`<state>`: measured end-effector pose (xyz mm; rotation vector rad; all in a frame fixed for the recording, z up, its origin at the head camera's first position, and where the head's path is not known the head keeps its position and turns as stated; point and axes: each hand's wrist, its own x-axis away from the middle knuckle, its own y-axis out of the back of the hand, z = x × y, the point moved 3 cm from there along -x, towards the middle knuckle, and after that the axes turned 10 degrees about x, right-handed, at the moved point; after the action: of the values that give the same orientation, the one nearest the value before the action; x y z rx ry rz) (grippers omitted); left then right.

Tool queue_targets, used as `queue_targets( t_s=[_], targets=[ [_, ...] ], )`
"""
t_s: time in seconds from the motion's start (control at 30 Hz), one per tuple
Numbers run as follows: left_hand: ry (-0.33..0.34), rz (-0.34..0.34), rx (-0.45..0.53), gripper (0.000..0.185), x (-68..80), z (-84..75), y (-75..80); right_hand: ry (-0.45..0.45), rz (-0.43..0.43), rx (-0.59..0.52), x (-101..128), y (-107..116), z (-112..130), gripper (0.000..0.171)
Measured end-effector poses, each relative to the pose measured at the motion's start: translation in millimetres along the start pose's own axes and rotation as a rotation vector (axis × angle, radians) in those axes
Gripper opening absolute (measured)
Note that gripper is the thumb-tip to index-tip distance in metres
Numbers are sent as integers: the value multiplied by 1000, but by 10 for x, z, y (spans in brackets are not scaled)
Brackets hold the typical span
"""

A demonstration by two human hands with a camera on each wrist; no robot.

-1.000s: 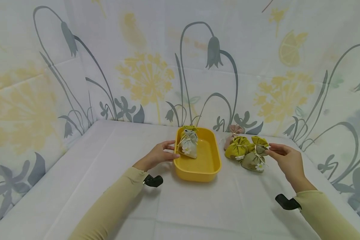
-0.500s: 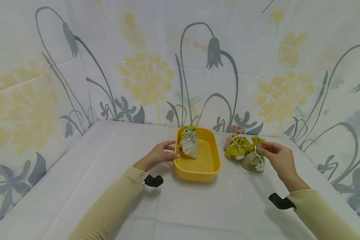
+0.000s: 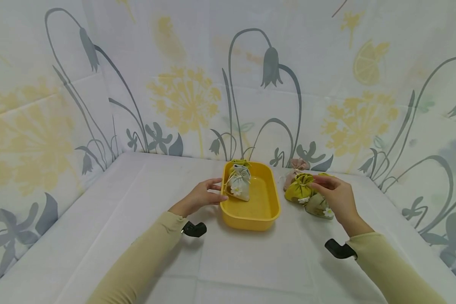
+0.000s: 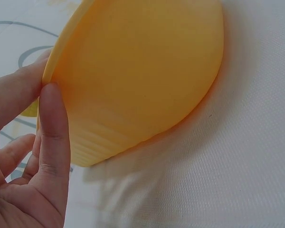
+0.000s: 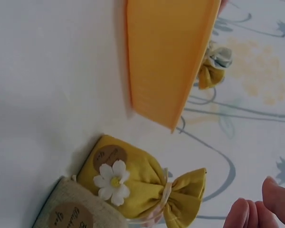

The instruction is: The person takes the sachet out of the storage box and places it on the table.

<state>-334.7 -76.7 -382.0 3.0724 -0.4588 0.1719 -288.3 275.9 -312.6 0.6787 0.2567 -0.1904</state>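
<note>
A yellow plastic tub (image 3: 249, 223) stands on the table, and my left hand (image 3: 199, 196) holds its left rim. The left wrist view shows the thumb on the outer wall (image 4: 147, 71). Inside the tub a pale grey pouch (image 3: 239, 185) with a white flower leans in front of a yellow-green pouch (image 3: 235, 162). My right hand (image 3: 338, 200) hovers at the gathered top of another yellow-green pouch (image 3: 297, 189). In the right wrist view its fingers (image 5: 240, 213) are apart from that pouch's neck, with nothing between them and the thumb.
Beside the yellow-green pouch lies an olive-grey pouch (image 3: 317, 207) with a white flower, partly behind my right hand. A pink pouch (image 3: 290, 177) stands behind them near the back wall. White cloth with plant prints (image 3: 186, 105) hangs around the table.
My right hand has moved left, from the top of the olive-grey pouch to the top of the yellow-green one. The pouches, tub and left hand have stayed put.
</note>
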Motion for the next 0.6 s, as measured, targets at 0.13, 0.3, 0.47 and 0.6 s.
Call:
queue_targets(
  t_s=[0.13,0.3,0.47,0.6],
  targets=[
    [3,-1,-2,71,6,-6,-1,-1,9,-8,-29,-86,76,44],
    [1,-2,-4,72,3,-12,5,-1,22,-6,-76,-191,151,43],
    [0,2,-5,71,0,-7,7,-10,71,-5,-111,-295,185,43],
    [3,1,-3,71,-6,-1,6,-26,102,-3,-140,-367,214,45]
  ],
)
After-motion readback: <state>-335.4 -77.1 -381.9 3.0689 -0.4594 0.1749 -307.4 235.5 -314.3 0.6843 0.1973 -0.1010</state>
